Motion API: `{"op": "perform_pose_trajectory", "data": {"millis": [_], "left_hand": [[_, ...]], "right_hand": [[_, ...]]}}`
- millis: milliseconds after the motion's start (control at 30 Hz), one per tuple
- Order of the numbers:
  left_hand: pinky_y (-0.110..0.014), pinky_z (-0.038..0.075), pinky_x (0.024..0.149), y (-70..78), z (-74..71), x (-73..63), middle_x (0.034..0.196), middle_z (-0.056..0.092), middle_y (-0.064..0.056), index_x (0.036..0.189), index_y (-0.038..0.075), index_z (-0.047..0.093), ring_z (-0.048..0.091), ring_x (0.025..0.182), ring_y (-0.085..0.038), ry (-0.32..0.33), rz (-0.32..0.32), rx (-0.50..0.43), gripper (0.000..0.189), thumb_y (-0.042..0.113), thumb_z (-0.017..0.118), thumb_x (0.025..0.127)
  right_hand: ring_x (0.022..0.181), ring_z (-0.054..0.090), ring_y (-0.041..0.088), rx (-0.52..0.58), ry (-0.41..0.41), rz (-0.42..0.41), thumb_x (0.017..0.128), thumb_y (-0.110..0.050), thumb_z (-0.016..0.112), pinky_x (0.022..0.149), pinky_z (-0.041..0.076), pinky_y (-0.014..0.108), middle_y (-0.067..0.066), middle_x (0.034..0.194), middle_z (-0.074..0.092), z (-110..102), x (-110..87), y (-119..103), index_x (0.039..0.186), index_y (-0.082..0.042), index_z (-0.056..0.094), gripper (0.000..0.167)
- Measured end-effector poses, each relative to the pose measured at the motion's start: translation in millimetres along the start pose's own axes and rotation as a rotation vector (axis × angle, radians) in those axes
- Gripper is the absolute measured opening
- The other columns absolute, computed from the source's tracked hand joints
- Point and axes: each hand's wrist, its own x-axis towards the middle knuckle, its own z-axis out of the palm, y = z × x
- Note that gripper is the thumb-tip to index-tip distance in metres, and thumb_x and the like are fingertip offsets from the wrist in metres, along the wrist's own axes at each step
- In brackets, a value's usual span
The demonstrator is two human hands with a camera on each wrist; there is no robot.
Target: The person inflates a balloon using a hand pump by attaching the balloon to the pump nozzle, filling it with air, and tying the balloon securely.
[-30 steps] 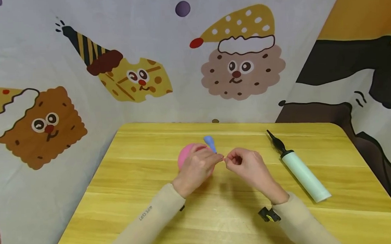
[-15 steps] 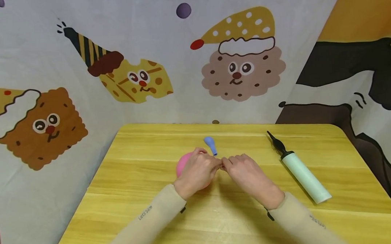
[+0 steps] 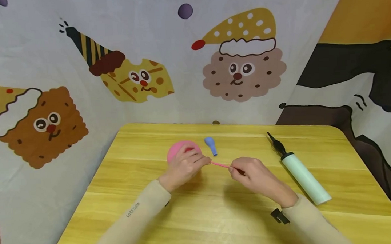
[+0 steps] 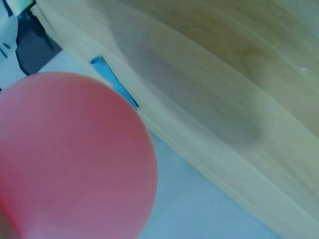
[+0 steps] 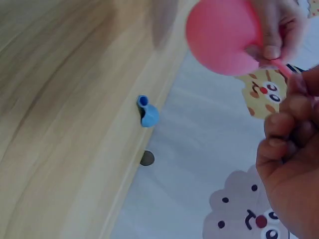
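A round, inflated pink balloon is held by my left hand, whose fingers pinch it at the base of its neck. My right hand pinches the far end of that neck, and the thin pink strip is drawn out straight between the two hands. The right wrist view shows both hands on the balloon, with the right hand curled at the neck's end. In the left wrist view the balloon fills the lower left and hides most of the left hand.
An uninflated blue balloon lies on the wooden table just beyond the hands. To the right lies a pale green hand pump with a black nozzle. A cartoon-printed cloth hangs behind the table.
The hands were together half a second ago and have now moved apart, stretching the pink balloon's neck between them. The left hand and balloon have shifted left, the right hand slightly right.
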Motion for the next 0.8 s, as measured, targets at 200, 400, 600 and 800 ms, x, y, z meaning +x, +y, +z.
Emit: {"op": "perform_pose_trajectory", "data": {"millis": [200, 400, 600, 800], "left_hand": [[-0.036, 0.051, 0.091, 11.3, -3.1, 12.8, 0.078, 0.069, 0.006, 0.093, 0.015, 0.072, 0.062, 0.074, -0.015, -0.014, 0.098, 0.121, 0.027, -0.004, 0.052, 0.096], [-0.034, 0.050, 0.088, 20.9, -1.7, 23.0, 0.069, 0.066, 0.006, 0.087, 0.014, 0.073, 0.061, 0.067, -0.012, -0.022, 0.078, 0.124, 0.026, -0.005, 0.055, 0.091], [-0.033, 0.051, 0.088, 22.8, -2.4, 24.3, 0.073, 0.071, 0.007, 0.086, 0.015, 0.074, 0.066, 0.070, -0.011, -0.041, 0.045, 0.126, 0.008, 0.008, 0.076, 0.090], [-0.034, 0.051, 0.092, 15.0, -5.1, 22.6, 0.079, 0.072, 0.007, 0.092, 0.015, 0.075, 0.066, 0.074, -0.011, -0.024, 0.075, 0.075, 0.009, 0.006, 0.075, 0.093]], "right_hand": [[0.056, 0.033, -0.001, -0.075, -0.110, 0.009, 0.098, -0.008, 0.058, 0.050, 0.033, 0.019, -0.016, 0.063, 0.034, 6.9, 9.7, -4.0, 0.070, -0.025, 0.046, 0.035], [0.061, 0.040, 0.004, -0.092, -0.160, 0.090, 0.100, -0.013, 0.058, 0.053, 0.038, 0.022, -0.011, 0.069, 0.040, 3.0, 14.3, -12.1, 0.077, -0.021, 0.050, 0.026], [0.064, 0.044, 0.005, 0.024, -0.228, 0.165, 0.108, -0.030, 0.058, 0.054, 0.041, 0.023, -0.009, 0.074, 0.046, 3.5, 15.5, -13.6, 0.090, -0.016, 0.057, 0.022], [0.061, 0.039, 0.001, 0.076, -0.145, 0.034, 0.107, -0.015, 0.060, 0.056, 0.038, 0.023, -0.015, 0.069, 0.039, 1.7, 15.5, -5.2, 0.080, -0.020, 0.055, 0.027]]}}
